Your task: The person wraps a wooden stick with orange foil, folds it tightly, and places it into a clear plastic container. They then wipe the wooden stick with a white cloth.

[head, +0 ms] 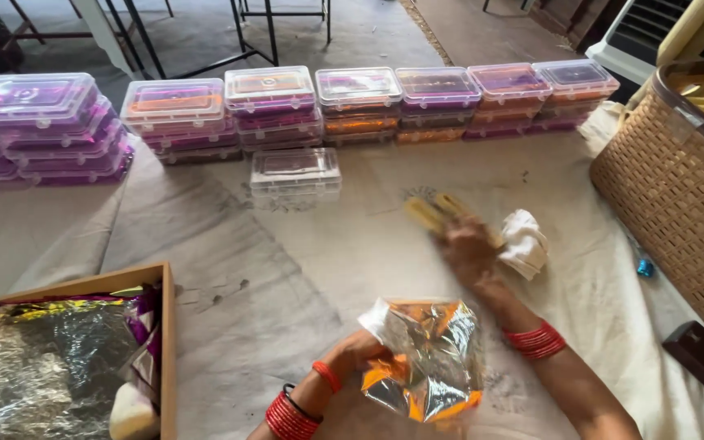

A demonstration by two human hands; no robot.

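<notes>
Two hands work low in the head view. The left hand (356,352) pinches a shiny silver-and-orange foil wrapper (429,358) at lower centre, fingers clamped on its edge. The right hand (468,244), blurred, reaches up-frame with fingers spread, touching yellow stick-like pieces (433,213) just beside a crumpled white cloth (525,243); whether it grips them I cannot tell. Judging by the stacked lidded plastic boxes (352,102) along the top, much is already packed, while one clear box (295,173) sits alone on the cloth-covered table (230,253). A wooden tray (166,326) of foil sheets lies lower left, a woven basket (678,195) right.
</notes>
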